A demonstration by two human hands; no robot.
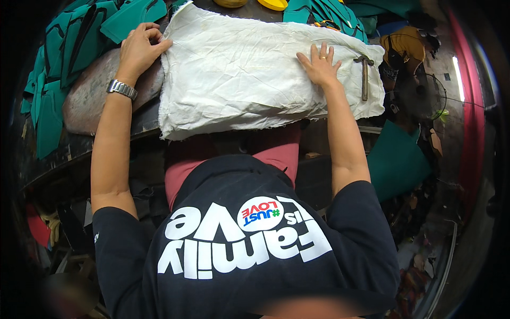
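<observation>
A wrinkled white cloth (228,74) with frayed edges lies spread over the workbench in front of me. My left hand (141,50), with a metal watch on its wrist, pinches the cloth's left edge near the far corner between thumb and fingers. Flat on the right part of the cloth rests my right hand (320,65), its fingers spread and a ring on one of them. Just right of that hand a hammer (364,77) lies on the cloth, head away from me. What is under the cloth is hidden.
Green cut pieces with black edging (79,42) pile up at the far left, beside a worn brown rounded slab (101,90). More green pieces (329,16) and yellow round containers (272,4) stand beyond the cloth. A green sheet (398,159) hangs at the right.
</observation>
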